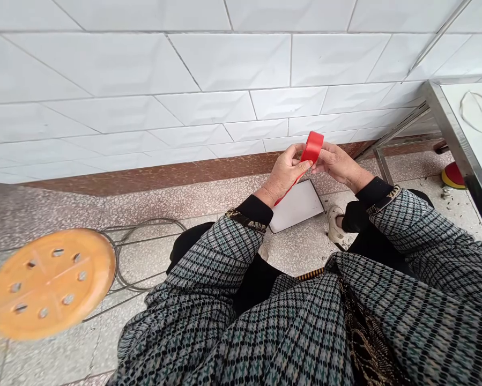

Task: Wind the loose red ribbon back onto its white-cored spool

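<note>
A red ribbon (313,145) is looped upright between my two hands, above the floor in front of me. My left hand (286,172) pinches the ribbon with thumb and fingers, and a tail of it hangs down past the wrist. On the other side, my right hand (337,163) has its fingers closed at the lower end of the loop. Part of the right fingertips is hidden behind the ribbon. Below my hands, a white rectangular board or shallow box (299,206) with a dark edge lies on the floor between my feet.
To the left stands a round orange stool (51,284) with holes in its seat and metal wire legs. A metal-framed table (458,134) with a coil of thin wire (480,113) is on the right. A white tiled wall (228,64) rises close ahead.
</note>
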A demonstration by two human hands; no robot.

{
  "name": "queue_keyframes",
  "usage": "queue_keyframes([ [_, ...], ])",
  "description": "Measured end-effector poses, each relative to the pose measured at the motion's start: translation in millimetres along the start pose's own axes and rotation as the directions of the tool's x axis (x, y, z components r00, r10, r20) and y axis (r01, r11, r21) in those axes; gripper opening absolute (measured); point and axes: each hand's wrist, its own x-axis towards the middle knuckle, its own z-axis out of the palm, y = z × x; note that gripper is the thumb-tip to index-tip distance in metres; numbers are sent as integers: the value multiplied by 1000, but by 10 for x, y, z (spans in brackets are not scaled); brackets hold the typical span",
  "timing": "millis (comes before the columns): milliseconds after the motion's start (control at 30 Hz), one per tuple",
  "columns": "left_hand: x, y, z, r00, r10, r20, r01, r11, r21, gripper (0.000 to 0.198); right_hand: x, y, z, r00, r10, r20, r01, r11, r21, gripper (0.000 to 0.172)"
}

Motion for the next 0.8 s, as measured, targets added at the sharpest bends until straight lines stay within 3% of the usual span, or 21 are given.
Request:
queue_keyframes([
  [233, 43, 21, -46, 1000, 19, 24, -20, 999, 40, 42, -11, -28, 18, 957, 288, 25, -287, 936, 203, 20],
  [333, 38, 9, -56, 1000, 0, 22, 0, 1000, -10, 46, -31, -63, 23, 947, 317, 57, -322, 937, 137, 20],
  [400, 17, -2, -59, 999, -39, 27, 41, 997, -72, 51, -39, -84, 4, 961, 268, 70, -270, 963, 22, 22],
  [500, -24, -2, -55, 995, -94, 42, 100, 980, -174, 57, -18, -85, -69, 994, 101, 33, -91, 973, -212, 23],
  [633, -66, 49, -38, 985, -164, 46, 171, 953, -249, 62, 31, -24, -179, 994, -104, -25, 77, 858, -508, 22],
  [800, -79, 76, -15, 980, -193, 48, 199, 950, -240, 56, 23, 40, -184, 992, -125, -7, 100, 823, -560, 16],
])
